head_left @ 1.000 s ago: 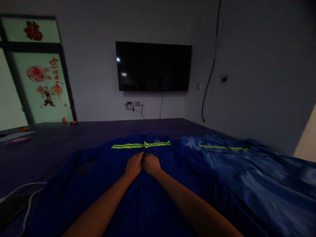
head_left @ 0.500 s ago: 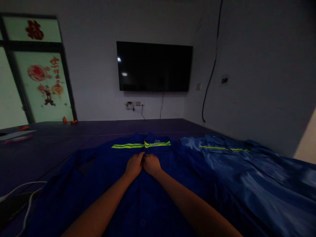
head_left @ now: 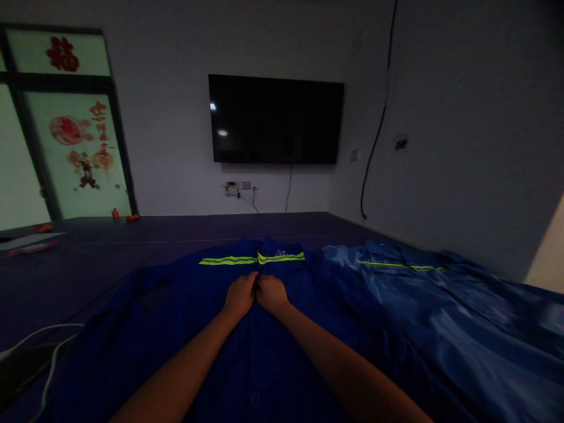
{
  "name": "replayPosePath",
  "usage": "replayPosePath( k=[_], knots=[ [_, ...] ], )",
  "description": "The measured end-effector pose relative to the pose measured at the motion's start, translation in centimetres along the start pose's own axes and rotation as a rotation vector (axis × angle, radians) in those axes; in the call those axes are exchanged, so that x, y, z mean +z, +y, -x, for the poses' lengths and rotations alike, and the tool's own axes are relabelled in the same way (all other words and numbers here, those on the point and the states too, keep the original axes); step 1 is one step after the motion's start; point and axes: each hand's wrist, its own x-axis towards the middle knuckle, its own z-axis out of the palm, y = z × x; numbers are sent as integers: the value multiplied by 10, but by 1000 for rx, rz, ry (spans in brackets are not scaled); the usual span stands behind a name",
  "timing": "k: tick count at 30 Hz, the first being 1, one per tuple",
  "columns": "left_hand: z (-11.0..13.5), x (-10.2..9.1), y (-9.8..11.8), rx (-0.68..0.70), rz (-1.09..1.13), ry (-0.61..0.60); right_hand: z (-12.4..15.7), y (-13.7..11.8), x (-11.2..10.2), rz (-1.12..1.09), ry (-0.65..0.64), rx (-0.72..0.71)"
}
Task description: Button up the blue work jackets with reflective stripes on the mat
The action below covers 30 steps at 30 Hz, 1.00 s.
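Observation:
A dark blue work jacket (head_left: 185,299) lies spread out before me, its collar pointing away. A yellow-green reflective stripe (head_left: 229,260) crosses its chest. My left hand (head_left: 240,295) and my right hand (head_left: 270,294) meet at the front placket, just below the stripe. Both are closed, with the fingers curled down onto the cloth at the buttoned edge. The fingertips and whatever small part they pinch are hidden. Farther down the placket a button (head_left: 254,398) shows faintly.
To the right lies a lighter blue jacket (head_left: 423,311) with a thin yellow stripe. A white cable (head_left: 55,358) and a dark flat object (head_left: 26,370) are at the lower left. A television (head_left: 277,120) hangs on the far wall, and a black cable (head_left: 374,147) dangles at the right.

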Motion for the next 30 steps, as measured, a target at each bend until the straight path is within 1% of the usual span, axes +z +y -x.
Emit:
replayPosePath(
  k=[16,24,30],
  knots=[
    [-1,3,-2,12,23,3,-1,1,2,-11,4,-2],
    [-1,1,0,1,2,-10,-3,6,2,-95,11,13],
    [-1,3,-2,11,15,3,-5,7,5,-104,5,34]
  ],
)
